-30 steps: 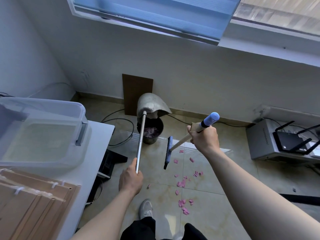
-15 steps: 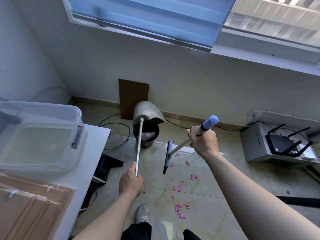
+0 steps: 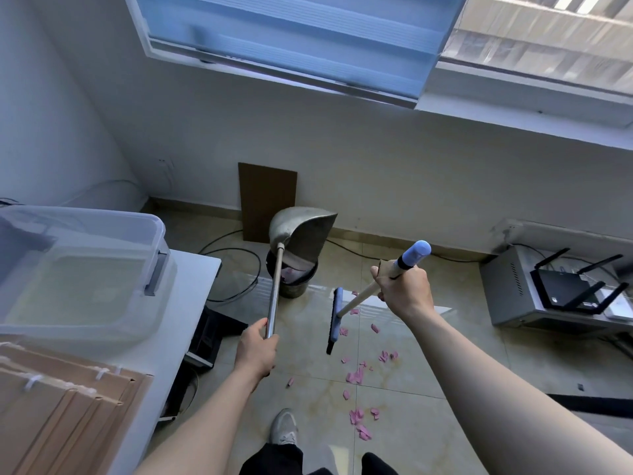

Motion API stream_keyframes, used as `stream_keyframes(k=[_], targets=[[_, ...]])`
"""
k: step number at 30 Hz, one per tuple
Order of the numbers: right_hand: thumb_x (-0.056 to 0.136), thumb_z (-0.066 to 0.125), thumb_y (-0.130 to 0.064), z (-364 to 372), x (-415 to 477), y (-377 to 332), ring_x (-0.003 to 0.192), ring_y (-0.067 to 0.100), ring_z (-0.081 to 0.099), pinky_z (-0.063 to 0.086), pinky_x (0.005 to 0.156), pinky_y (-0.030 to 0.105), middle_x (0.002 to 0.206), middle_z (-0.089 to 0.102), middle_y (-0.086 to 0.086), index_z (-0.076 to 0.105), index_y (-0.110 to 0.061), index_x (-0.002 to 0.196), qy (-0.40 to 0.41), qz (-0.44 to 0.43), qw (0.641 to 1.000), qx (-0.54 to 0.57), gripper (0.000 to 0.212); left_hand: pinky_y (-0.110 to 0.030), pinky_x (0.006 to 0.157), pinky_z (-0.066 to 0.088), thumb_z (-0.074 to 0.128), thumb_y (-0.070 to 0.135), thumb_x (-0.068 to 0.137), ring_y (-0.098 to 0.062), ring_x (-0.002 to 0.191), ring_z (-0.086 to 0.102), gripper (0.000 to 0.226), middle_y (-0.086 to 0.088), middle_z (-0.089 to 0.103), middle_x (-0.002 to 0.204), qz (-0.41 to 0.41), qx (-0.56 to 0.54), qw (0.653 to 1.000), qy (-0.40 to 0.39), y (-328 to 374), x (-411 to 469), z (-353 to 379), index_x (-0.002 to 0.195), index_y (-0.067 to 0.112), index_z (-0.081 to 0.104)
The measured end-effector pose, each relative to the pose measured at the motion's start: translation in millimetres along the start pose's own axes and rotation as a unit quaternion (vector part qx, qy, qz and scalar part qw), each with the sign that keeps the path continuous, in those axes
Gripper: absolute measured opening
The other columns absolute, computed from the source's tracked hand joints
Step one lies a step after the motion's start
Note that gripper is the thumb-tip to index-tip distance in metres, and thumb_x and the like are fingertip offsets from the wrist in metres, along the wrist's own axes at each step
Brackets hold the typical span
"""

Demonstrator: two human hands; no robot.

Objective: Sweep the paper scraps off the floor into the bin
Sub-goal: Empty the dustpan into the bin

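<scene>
While the left hand (image 3: 255,351) grips the pan (image 3: 301,231) over the bin (image 3: 293,289), the right hand (image 3: 404,289) grips the broom (image 3: 359,298), scraps (image 3: 356,375) lying nearer the feet than its head.

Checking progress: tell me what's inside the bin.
Pink scraps show inside the bin; the metal dustpan held over its mouth hides the rest.

scraps (image 3: 356,376) pink; broom head (image 3: 335,319) blue; bin (image 3: 294,282) dark; dustpan (image 3: 301,231) silver

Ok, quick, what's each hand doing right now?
Left hand: closed around the dustpan handle.
Right hand: closed around the broom handle.
</scene>
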State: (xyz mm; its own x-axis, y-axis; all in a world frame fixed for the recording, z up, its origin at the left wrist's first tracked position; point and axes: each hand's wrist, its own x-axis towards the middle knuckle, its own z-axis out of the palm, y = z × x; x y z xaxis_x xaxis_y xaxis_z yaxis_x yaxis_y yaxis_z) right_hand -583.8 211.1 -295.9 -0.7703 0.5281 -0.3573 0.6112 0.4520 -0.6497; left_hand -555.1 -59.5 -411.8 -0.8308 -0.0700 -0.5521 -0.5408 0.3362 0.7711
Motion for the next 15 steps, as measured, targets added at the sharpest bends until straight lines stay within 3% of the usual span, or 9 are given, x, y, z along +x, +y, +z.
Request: stream_keyframes(k=[7,11,15], targets=[[0.091,0.059,-0.046,-28.1,-10.7,27.1,0.081,0.036,0.074,0.048,0.040,0.029,0.086,0.072,0.011,0.063,-0.010,0.085,-0.014,0.017,1.000,-0.006,0.037,-0.017,0.045,0.020,0.050,0.000,0.087,-0.013,0.038,0.028,0.009,-0.008,0.040,0.061,-0.034,-0.093,0.992,-0.075,18.5,-23.3,1.5,0.086,0.008,0.053],[0.092,0.055,-0.046,-44.1,-20.6,43.7,0.079,0.035,0.074,0.061,0.063,0.044,0.085,0.072,0.011,0.064,-0.008,0.087,-0.023,0.016,0.999,-0.019,0.039,-0.014,0.037,0.020,0.052,0.008,0.097,-0.011,0.036,0.032,0.004,-0.003,0.045,0.059,-0.056,-0.131,0.984,-0.110,30.3,-50.3,11.1,0.094,0.008,0.055],[0.093,0.043,-0.054,-60.4,-34.3,60.2,0.068,0.033,0.075,0.061,0.078,0.043,0.074,0.075,0.010,0.062,-0.008,0.085,-0.068,0.015,0.995,-0.072,0.050,-0.013,0.034,0.020,0.052,0.010,0.097,-0.008,0.036,0.033,0.002,-0.002,0.046,0.060,-0.078,-0.138,0.979,-0.126,33.1,-86.3,23.1,0.097,0.009,0.054]])
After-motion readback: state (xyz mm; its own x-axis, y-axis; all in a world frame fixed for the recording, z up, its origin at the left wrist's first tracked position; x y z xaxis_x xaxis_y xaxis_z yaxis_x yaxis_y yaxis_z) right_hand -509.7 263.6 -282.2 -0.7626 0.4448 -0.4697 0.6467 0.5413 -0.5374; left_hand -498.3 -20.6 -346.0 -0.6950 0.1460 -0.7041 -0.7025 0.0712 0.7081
